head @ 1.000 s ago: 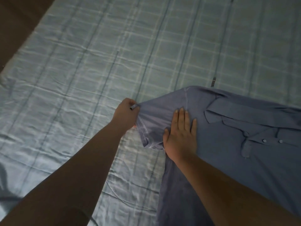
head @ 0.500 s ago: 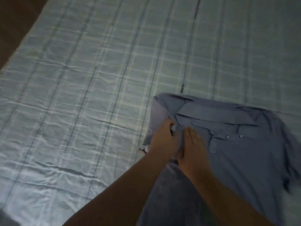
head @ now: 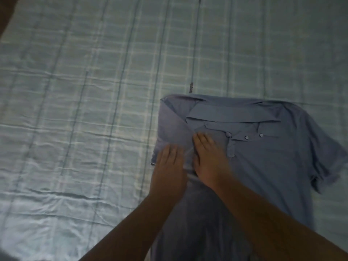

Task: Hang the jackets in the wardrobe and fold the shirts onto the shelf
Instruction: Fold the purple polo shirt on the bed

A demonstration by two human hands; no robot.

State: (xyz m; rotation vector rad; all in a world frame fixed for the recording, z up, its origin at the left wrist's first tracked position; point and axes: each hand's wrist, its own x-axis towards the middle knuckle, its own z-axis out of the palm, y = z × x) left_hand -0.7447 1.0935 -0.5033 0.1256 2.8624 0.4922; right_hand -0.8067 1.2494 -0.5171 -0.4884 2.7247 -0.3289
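Note:
A blue-grey polo shirt (head: 263,157) lies face up on the bed, collar and buttons toward the far side. Its left sleeve is folded in over the chest, while the right sleeve (head: 327,159) still spreads out flat. My left hand (head: 169,166) rests flat, fingers together, on the folded left edge. My right hand (head: 209,157) presses flat on the shirt just beside it, below the collar. Neither hand grips the cloth.
The bed is covered by a light blue checked sheet (head: 94,110), wrinkled near the front left. A dark strip of floor or bed edge (head: 5,12) shows at the top left corner. No wardrobe, shelf or jackets are in view.
My left hand pulled the left sleeve over onto the chest, let go of it and now lies flat. My right hand stayed pressing on the shirt. The view shifted left.

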